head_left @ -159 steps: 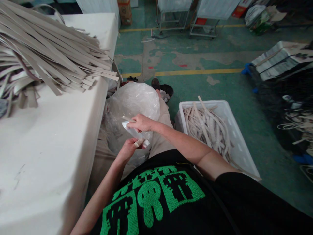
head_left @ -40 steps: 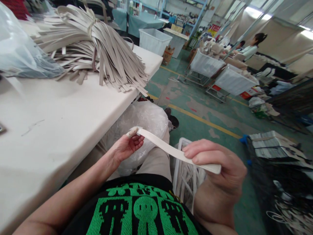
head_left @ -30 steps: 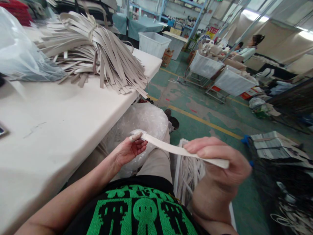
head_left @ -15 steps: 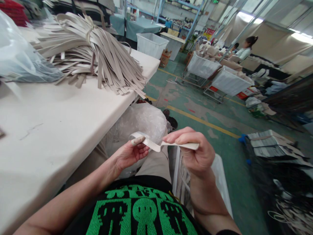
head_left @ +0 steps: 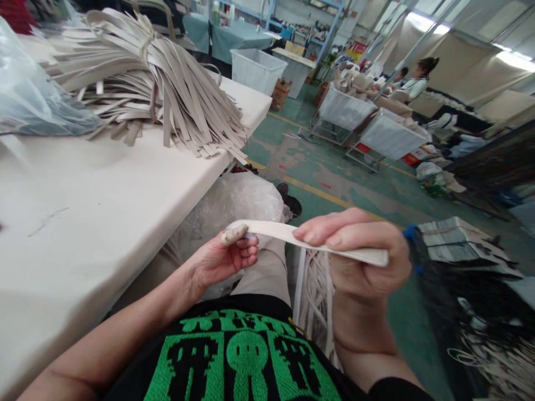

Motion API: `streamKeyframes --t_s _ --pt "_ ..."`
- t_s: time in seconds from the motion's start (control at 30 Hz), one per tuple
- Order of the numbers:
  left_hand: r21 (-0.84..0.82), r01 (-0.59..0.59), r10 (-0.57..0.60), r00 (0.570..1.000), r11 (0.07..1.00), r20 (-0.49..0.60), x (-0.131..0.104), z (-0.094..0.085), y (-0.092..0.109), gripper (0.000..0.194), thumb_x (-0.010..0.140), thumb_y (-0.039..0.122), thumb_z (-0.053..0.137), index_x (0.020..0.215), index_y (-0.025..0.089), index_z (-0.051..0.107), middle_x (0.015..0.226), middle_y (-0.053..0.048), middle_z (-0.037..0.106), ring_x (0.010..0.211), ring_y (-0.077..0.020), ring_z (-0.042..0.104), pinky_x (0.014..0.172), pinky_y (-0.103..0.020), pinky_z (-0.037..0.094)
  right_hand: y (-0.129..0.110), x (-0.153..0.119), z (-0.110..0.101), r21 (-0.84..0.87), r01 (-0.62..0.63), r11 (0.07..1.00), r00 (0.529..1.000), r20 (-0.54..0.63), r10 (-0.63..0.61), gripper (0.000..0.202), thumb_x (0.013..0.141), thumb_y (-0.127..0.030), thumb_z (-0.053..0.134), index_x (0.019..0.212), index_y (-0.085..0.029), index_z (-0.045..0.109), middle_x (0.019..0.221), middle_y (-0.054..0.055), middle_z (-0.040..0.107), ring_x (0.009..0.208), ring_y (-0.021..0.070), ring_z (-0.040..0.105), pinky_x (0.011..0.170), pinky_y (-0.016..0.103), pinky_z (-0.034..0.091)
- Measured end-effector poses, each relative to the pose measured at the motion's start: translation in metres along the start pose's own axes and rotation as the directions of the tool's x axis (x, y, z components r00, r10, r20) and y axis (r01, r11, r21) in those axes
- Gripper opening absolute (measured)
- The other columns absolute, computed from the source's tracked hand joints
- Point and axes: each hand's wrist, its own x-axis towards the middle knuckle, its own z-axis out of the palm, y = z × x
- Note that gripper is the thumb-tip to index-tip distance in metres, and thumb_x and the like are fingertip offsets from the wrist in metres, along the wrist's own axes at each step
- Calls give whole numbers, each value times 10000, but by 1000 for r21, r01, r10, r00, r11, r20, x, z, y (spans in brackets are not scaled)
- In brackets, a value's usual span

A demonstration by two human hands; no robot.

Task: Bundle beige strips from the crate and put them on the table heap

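A pale beige strap [head_left: 271,229] stretches between my hands above my lap. My left hand [head_left: 225,253] pinches it between thumb and fingers, the thumb wearing a light covering. My right hand [head_left: 363,256] is closed on the strap, whose flat end sticks out past the fingers to the right. On the table at the upper left lies a large bundle of similar straps [head_left: 188,92], tied near its top.
The white-topped table [head_left: 83,206] fills the left, with a clear plastic bag [head_left: 37,94] on it. Beside my right leg is a bin of loose straps [head_left: 315,284]. Stacked pale pieces [head_left: 463,239] lie at right. A person [head_left: 418,83] is far back, beyond white carts [head_left: 345,108].
My right hand has moved right and nearer the camera. The strap, bent in the middle before, is now drawn nearly straight. My left hand has barely moved.
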Motion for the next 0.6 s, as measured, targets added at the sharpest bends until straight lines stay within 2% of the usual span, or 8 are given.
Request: streamKeyframes --t_s 0.17,0.33,0.43,0.5,0.6 --pt "5 -44 44 999 999 3 0 1 4 331 603 298 943 724 113 697 670 0 726 638 -118 696 650 -219 600 18 -3 6 2 -75 997 993 94 74 147 966 -353 617 935 -210 630 849 44 697 801 189 711 748 365 627" --pt "55 -80 80 997 995 2 1 -2 3 316 625 309 929 709 109 700 673 -27 728 644 -126 695 647 -216 589 30 -6 11 122 -116 986 975 201 90 83 996 -259 558 1006 -218 630 917 46 698 852 181 704 761 358 615" --pt "84 -83 85 996 993 -15 1 0 3 340 583 310 949 727 110 715 657 -24 721 623 -120 683 649 -216 585 39 -8 15 185 -213 959 950 270 159 94 1001 -234 538 1023 -215 628 990 61 689 928 182 692 685 293 603" --pt "107 -90 92 996 990 -21 2 2 2 346 565 315 956 726 118 722 647 -18 715 605 -109 668 639 -206 576 47 -11 18 208 -288 935 925 313 215 133 1009 -286 527 1007 -205 633 1066 81 678 963 184 681 658 264 592" --pt "159 -96 93 995 983 22 5 -1 0 331 564 318 945 738 128 737 639 -18 700 588 -100 644 599 -184 543 57 -14 22 217 -360 907 875 415 248 247 1028 -359 481 975 -191 654 1057 83 676 833 149 673 651 255 578"
